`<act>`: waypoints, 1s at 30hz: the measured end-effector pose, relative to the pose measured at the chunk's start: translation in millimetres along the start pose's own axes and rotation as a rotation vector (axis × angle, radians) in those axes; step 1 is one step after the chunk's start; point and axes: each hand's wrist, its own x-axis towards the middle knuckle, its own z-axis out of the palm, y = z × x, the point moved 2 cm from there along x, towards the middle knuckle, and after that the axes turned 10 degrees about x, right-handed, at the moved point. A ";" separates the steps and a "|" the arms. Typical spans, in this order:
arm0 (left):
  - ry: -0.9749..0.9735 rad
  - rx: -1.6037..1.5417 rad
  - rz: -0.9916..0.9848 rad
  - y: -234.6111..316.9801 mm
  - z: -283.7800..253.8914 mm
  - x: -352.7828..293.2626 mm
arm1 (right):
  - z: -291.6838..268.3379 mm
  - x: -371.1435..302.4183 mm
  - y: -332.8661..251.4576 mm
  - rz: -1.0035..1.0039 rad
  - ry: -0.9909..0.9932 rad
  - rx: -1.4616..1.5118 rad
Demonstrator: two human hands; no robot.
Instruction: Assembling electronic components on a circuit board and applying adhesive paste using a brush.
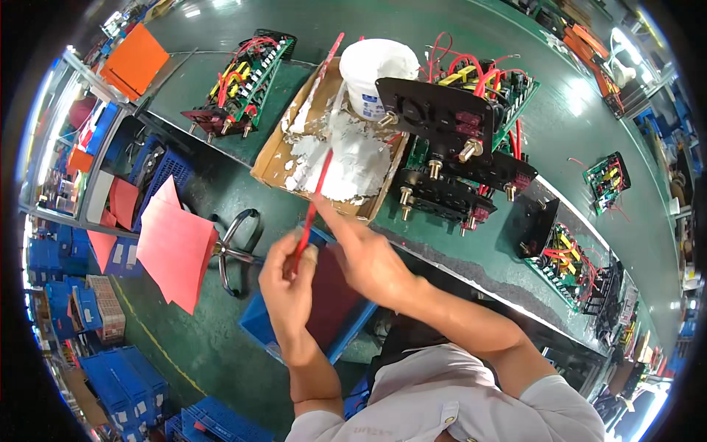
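My left hand (pixel 289 274) is closed around the lower part of a thin red stick (pixel 321 174), which points up and away. My right hand (pixel 375 269) has its index finger stretched to the stick's middle. The other fingers are bent and partly hidden. Beyond the hands is a shallow cardboard tray (pixel 266 166) smeared with white paste (pixel 346 166). The stick's far end is over the paste; whether it touches cannot be made out. At the tray's back stands a white tub (pixel 364 74). A second, paste-coated red stick (pixel 324 74) leans along the tray's left side.
Right of the tray are stacked black-plated circuit assemblies (pixel 456 118) with red wires and brass posts. Others lie left (pixel 239 88) and right (pixel 563 258). Below the bench edge is a blue crate (pixel 258 324). Pink sheets (pixel 177 250) stand near a metal-legged stool (pixel 239 250).
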 end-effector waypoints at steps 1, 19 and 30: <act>-0.003 0.007 0.049 12.5 1.2 -10.4 | -2.8 8.1 0.6 -0.028 -0.002 -0.071; -1.129 0.271 -0.095 -130.3 113.5 -191.2 | -62.6 11.9 -6.4 -0.220 0.220 -0.166; -1.037 -0.723 -1.114 -117.9 145.6 -199.0 | -61.3 9.1 -9.6 -0.134 0.258 -0.146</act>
